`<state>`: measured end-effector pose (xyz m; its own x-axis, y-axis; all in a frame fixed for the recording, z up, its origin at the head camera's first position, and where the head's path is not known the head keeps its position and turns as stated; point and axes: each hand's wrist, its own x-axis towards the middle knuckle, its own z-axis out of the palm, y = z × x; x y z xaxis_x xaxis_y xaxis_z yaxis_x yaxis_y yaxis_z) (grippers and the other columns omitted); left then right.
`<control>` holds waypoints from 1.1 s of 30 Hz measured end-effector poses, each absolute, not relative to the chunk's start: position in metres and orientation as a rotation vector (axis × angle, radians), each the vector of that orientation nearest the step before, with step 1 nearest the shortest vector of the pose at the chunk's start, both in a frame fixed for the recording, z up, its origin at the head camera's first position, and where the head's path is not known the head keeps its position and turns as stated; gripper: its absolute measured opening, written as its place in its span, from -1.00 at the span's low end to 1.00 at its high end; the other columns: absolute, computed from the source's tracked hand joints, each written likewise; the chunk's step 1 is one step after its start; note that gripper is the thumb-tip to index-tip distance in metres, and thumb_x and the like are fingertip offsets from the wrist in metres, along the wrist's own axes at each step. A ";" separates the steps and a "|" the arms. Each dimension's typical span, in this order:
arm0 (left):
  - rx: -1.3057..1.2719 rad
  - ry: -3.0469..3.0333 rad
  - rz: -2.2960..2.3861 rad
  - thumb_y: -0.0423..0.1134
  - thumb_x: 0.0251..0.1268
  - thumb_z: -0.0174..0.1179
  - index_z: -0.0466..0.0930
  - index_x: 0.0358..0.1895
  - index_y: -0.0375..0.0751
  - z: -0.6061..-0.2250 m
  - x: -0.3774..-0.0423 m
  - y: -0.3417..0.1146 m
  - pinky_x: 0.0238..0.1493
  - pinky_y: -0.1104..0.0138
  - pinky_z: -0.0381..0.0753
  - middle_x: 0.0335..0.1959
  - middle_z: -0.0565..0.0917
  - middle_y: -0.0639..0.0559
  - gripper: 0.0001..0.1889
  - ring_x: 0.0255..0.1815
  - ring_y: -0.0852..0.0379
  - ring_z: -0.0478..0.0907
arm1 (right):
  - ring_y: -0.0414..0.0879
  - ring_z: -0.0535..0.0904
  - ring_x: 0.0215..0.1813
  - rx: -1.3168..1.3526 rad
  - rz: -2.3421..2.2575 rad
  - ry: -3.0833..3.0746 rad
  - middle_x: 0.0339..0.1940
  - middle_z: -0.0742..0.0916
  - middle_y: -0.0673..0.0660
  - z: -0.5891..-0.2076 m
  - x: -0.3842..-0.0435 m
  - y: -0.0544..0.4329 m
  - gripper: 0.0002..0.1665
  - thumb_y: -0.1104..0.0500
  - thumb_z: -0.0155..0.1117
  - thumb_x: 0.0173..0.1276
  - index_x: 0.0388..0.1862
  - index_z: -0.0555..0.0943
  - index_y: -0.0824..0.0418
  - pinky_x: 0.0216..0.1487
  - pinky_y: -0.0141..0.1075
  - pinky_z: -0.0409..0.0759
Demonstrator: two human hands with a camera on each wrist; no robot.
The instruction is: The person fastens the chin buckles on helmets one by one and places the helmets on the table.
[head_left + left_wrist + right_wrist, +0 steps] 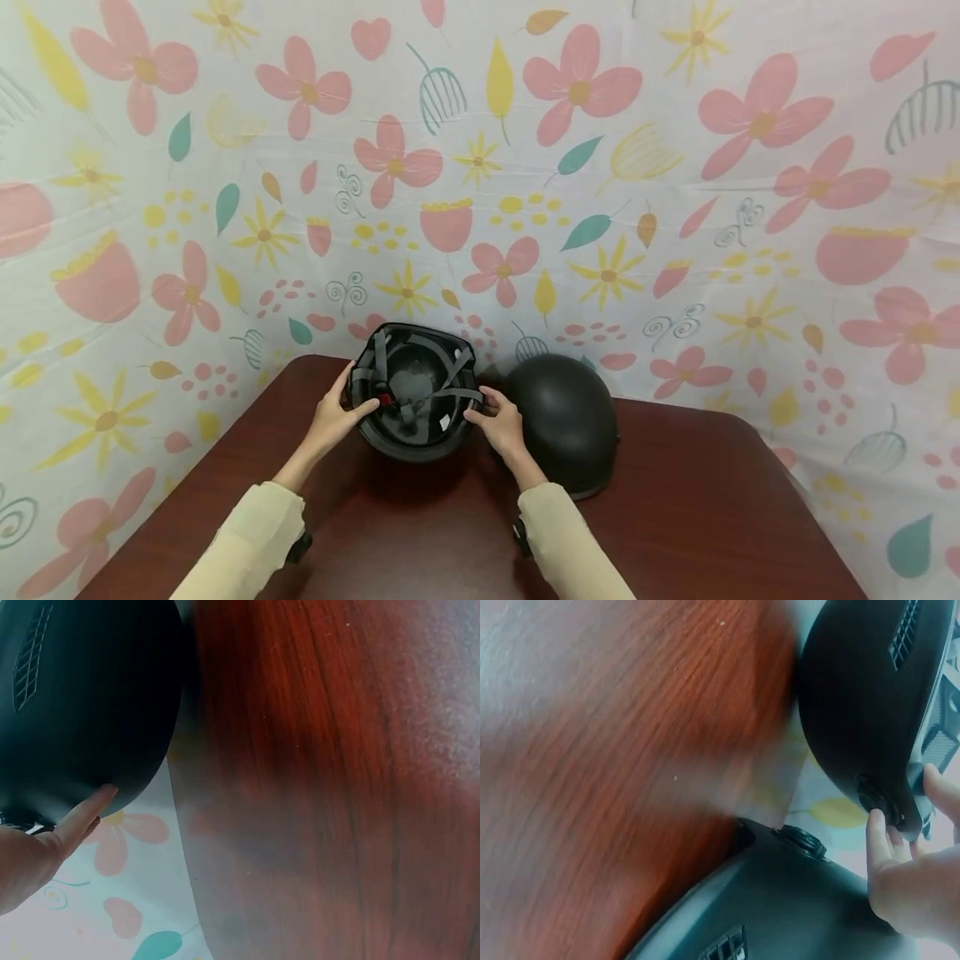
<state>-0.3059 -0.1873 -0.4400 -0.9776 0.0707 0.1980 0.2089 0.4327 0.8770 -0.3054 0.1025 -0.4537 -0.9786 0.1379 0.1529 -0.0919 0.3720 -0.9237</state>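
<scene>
Both hands hold a black helmet (411,446) by its sides, its padded inside facing me. Grey straps (381,354) and a small red buckle part (386,400) show within the shell. On the left rim, my left hand (333,417) grips with the thumb inside and the fingers along the outer shell. My right hand (501,423) pinches the opposite rim, fingertips beside a round side knob (874,795) in the right wrist view. The left wrist view shows the smooth shell (97,712) with a vent grille (31,656).
A second black helmet (562,425) rests dome up on the dark red wooden table (690,500), just right of the held one. Behind the table's far edge hangs a white cloth (480,108) printed with flowers and leaves.
</scene>
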 end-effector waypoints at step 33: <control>-0.445 -2.483 -1.983 -0.10 0.48 0.05 -0.24 0.60 0.20 -0.431 -0.298 -0.198 -0.22 0.00 0.71 0.60 -0.10 -0.22 -0.21 0.42 -0.48 0.22 | 0.17 0.64 0.07 0.001 1.865 -2.508 0.24 0.56 0.46 -0.476 -0.298 0.098 -0.32 0.22 0.36 0.30 0.38 0.41 0.32 -0.01 -0.13 0.67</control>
